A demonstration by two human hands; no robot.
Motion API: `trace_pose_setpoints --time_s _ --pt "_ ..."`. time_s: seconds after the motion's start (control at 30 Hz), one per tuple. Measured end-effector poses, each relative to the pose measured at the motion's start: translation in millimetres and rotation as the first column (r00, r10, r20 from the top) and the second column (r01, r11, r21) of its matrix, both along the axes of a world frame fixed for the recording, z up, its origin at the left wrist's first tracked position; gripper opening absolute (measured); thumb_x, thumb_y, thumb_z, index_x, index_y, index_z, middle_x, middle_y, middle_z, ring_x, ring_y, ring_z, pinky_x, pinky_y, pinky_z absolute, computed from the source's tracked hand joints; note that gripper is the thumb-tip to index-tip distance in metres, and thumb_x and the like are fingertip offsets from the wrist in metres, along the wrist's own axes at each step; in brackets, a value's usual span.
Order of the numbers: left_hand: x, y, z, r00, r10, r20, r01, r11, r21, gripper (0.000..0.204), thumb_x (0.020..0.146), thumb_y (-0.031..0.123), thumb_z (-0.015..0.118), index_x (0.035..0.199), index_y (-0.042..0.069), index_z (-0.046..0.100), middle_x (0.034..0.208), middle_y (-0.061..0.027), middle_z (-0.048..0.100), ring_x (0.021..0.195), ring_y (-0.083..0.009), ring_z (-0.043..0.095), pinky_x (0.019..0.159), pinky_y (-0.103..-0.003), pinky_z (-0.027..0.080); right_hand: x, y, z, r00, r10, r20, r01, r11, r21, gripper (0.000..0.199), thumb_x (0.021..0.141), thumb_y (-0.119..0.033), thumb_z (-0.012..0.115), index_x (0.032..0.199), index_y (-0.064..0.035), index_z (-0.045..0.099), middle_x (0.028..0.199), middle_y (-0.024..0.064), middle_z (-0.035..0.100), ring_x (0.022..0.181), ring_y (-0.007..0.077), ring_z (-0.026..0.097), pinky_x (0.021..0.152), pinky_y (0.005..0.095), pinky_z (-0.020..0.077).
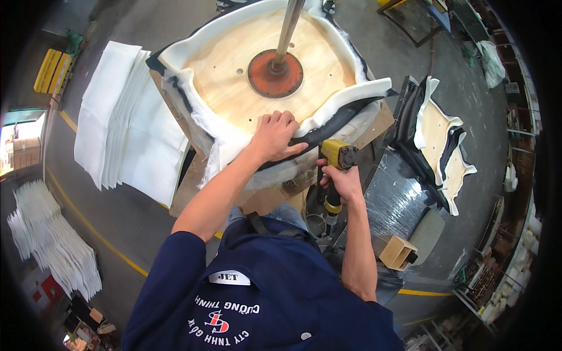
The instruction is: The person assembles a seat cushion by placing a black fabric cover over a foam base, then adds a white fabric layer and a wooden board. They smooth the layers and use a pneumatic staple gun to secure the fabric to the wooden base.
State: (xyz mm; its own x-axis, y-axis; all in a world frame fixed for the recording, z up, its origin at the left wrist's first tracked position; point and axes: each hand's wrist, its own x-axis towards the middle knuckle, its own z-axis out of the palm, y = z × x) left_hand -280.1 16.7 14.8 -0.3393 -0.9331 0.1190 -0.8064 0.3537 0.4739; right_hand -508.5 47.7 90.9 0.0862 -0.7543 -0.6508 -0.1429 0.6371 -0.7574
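2 hands work at the near edge of an upturned seat base (pixel 266 70). The left hand (pixel 275 136) lies palm-down, fingers curled over the black cover (pixel 328 130) and white padding (pixel 234 146) where they wrap the rim, pressing them onto the round wooden board. The right hand (pixel 341 178) is closed around the grip of a yellow staple gun (pixel 338 159), held upright with its nose just beside the left fingertips, at the black strip. The hands sit close together, not touching; the gun is right of and slightly below the left hand.

The black strip runs from the left hand up and rightward along the rim, so the unfastened length lies on the gun's side. A rust-red metal plate (pixel 275 73) with a pole (pixel 288 26) stands at the board's centre.

Further out, 1 stack of white padding sheets (pixel 117 117) lies to the left, a 2nd seat piece (pixel 439 140) to the right, and a small wooden box (pixel 397 253) beneath.
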Motion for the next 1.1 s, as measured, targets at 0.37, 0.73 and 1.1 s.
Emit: trace_pose_setpoints --time_s 0.37,0.73,1.1 --pt "-19.7 -3.1 -12.7 0.99 0.087 -0.11 -0.103 0.983 -0.149 0.021 0.078 0.029 0.076 0.086 0.015 0.063 0.098 -0.0053 0.05 0.096 -0.0249 0.05 0.081 -0.041 0.035 17.9 -27.6 15.2 0.991 0.133 0.006 -0.133 0.989 0.07 0.078 0.081 0.007 0.06 0.153 -0.0091 0.035 0.101 0.0111 0.069 0.059 0.0137 0.062 0.052 0.0278 0.0524" --pt "-11.7 -7.8 -16.4 0.979 0.124 -0.159 -0.146 0.98 -0.133 0.023 0.071 0.027 0.077 0.083 0.016 0.06 0.095 -0.004 0.052 0.093 -0.0242 0.052 0.08 -0.042 0.037 25.4 -26.1 13.5 0.995 0.101 0.007 -0.101 0.988 0.117 0.08 0.081 0.009 0.058 0.154 -0.0104 0.034 0.107 0.0133 0.068 0.058 0.0144 0.061 0.052 0.0275 0.0518" --pt "-6.8 -4.8 1.4 0.973 0.178 -0.145 -0.196 0.973 -0.118 0.047 0.075 0.039 0.076 0.114 0.015 0.065 0.124 -0.0136 0.051 0.124 -0.036 0.043 0.104 -0.055 0.035 40.6 -30.5 13.2 0.99 0.103 -0.098 -0.094 0.992 0.087 0.057 0.083 0.005 0.061 0.138 -0.004 0.05 0.095 0.0086 0.068 0.055 0.0134 0.06 0.049 0.0273 0.0508"
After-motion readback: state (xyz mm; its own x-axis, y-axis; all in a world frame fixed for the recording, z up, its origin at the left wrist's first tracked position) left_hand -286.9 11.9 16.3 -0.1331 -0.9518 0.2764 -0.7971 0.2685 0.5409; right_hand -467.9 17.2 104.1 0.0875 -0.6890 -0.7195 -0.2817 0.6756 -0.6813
